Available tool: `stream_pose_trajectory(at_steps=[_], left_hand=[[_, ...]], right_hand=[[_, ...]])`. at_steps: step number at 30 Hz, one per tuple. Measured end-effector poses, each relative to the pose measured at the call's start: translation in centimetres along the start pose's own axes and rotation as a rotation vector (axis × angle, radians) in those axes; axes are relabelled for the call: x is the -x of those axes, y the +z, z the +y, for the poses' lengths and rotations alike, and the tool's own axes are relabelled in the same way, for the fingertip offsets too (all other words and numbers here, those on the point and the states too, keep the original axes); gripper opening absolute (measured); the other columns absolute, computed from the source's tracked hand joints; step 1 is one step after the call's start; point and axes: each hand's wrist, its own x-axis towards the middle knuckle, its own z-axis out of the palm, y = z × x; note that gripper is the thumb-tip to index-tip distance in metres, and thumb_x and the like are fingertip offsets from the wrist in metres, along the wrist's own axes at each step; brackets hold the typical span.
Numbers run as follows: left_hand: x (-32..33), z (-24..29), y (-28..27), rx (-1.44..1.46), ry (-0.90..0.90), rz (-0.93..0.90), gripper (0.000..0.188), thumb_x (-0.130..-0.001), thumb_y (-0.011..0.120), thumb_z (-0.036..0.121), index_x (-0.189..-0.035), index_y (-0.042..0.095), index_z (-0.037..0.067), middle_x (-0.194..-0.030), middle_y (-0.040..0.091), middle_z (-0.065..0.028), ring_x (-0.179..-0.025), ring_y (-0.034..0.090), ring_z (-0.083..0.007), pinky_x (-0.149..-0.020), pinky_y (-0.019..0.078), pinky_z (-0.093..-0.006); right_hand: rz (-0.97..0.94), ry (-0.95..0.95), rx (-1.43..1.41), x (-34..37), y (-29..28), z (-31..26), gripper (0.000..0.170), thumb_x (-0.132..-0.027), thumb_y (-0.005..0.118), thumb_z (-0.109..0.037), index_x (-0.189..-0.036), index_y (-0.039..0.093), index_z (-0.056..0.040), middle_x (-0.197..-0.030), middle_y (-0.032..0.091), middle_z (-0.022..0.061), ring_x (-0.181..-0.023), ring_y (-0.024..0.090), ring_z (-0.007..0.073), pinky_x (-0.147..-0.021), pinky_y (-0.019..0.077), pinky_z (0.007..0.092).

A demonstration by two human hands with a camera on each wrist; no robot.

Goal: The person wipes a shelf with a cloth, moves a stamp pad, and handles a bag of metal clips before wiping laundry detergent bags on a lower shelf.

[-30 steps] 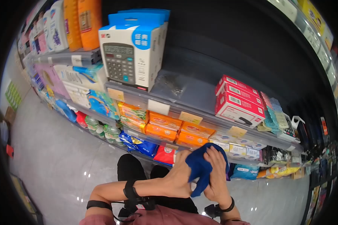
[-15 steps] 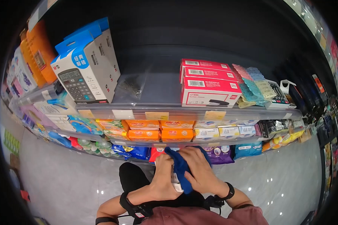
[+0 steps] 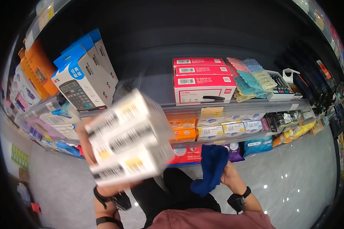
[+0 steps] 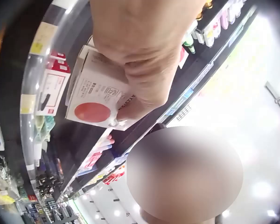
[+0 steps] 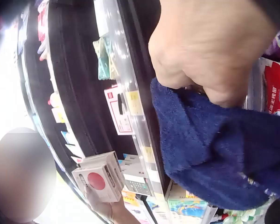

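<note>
Several white boxes (image 3: pixel 130 141), blurred in the head view, are held together in front of the shelf by my left hand (image 3: pixel 88 147), its fingers round their left side. In the left wrist view the left hand (image 4: pixel 140 60) grips a white box (image 4: pixel 95 88) with a red circle on it. My right hand (image 3: pixel 230 174) pinches a dark blue cloth (image 3: pixel 212 168) that hangs below the shelf edge. The right wrist view shows the right hand (image 5: pixel 205 51) with curled fingers on the blue cloth (image 5: pixel 210 144).
On the shelf stand calculator boxes (image 3: pixel 78 87) at the left, red and white boxes (image 3: pixel 202 86) in the middle, and pastel plastic clips (image 3: pixel 252 82) beside them. Orange packs (image 3: pixel 183 129) and small soap-like boxes (image 3: pixel 210 131) fill the shelf below.
Both hands were together on the blue cloth and have parted. The left hand has moved left and up with the white boxes; the right hand keeps the cloth, which now hangs down.
</note>
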Motion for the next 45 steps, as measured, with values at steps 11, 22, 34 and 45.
stream_pose_trajectory(at_steps=[11,22,34,45], left_hand=[[-11.3,-2.7,1.8,0.151,0.235,-0.275,0.078,-0.058,0.082,0.01,-0.12,0.034,0.008,-0.111,0.052,-0.0116,-0.106,0.056,-0.023,-0.091,0.049,-0.0349],[-14.1,-5.0,2.5,0.117,0.022,-0.412,0.077,-0.06,0.083,0.011,-0.12,0.036,0.006,-0.107,0.055,-0.0131,-0.102,0.059,-0.0223,-0.088,0.0501,-0.0332],[-15.9,-3.3,0.8,-0.454,0.229,-0.601,0.094,-0.041,0.091,0.028,-0.12,0.045,0.009,-0.112,0.053,-0.0087,-0.109,0.052,-0.0225,-0.094,0.0419,-0.0323],[-15.1,-0.1,3.7,-1.015,0.75,-0.527,0.094,-0.047,0.084,0.049,-0.12,0.05,0.001,-0.129,0.044,-0.0242,-0.121,0.042,-0.0364,-0.098,0.0379,-0.0442]], right_hand=[[-0.01,-0.086,-0.213,2.4,-2.4,-0.8,0.043,-0.09,0.052,-0.036,-0.12,0.051,-0.0062,-0.119,0.056,0.0123,-0.11,0.054,0.0268,-0.096,0.0435,0.0448],[0.011,-0.213,-0.123,3.4,-1.4,-2.2,0.042,-0.093,0.047,-0.037,-0.121,0.05,-0.0061,-0.119,0.056,0.0123,-0.109,0.055,0.0284,-0.093,0.0451,0.0468],[-0.053,-0.233,-0.078,3.8,0.7,-2.6,0.045,-0.093,0.043,-0.042,-0.123,0.05,-0.0092,-0.121,0.056,0.0096,-0.11,0.054,0.028,-0.094,0.0439,0.0459],[-0.296,-0.549,0.2,5.3,12.5,-9.7,0.043,-0.095,0.038,-0.034,-0.131,0.044,-0.0103,-0.136,0.044,0.0081,-0.124,0.04,0.028,-0.107,0.0253,0.0437]])
